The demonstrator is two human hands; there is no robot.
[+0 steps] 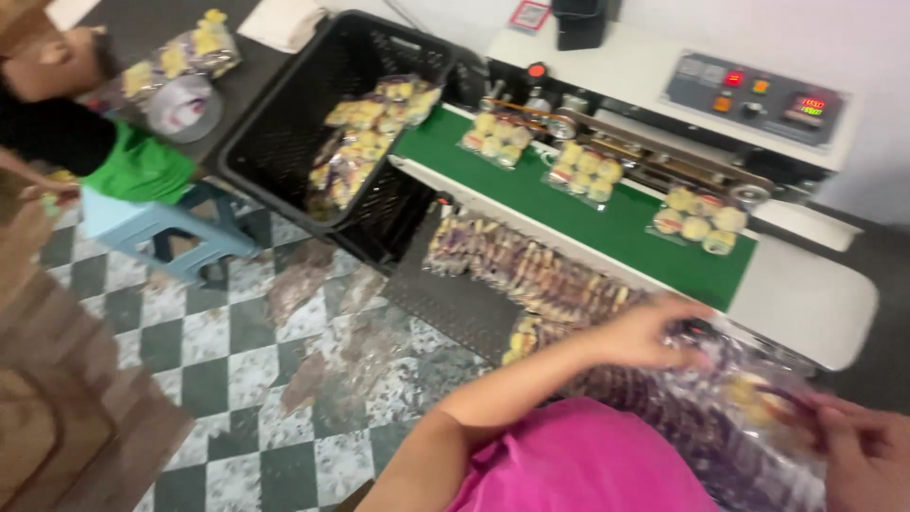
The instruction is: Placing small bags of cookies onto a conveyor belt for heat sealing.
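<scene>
Checkered green-and-white floor, white wall at the back, and a sealing machine with a green belt running across the middle.

Clear bag of small round pastries sits at lower right, just below the near end of the belt, held between both hands. It's blurred, so the contents read only as yellowish lumps in plastic.

Left hand: fingers curled down onto the top left of the bag, gripping the plastic. Arm comes in from lower centre over a pink garment.

Right hand: at the bottom right corner, fingers pinched on the bag's right edge. Partly cut off by the frame.

Under and left of the held bag: a row of filled bags stacked on edge in a dark tray, purple and yellow through the plastic.

On the belt, three sealed bags, well apart from one another: near one, middle one, far one. Each lies flat with its top edge toward the sealing rail.

Control panel on the machine top, with red lit displays and buttons.

Black crate at the far end of the belt, tilted, with finished bags piled inside.

Far left: another person in a green top on a pale blue stool, more bags beside them. Empty plastic wrappers lie on the floor.
</scene>
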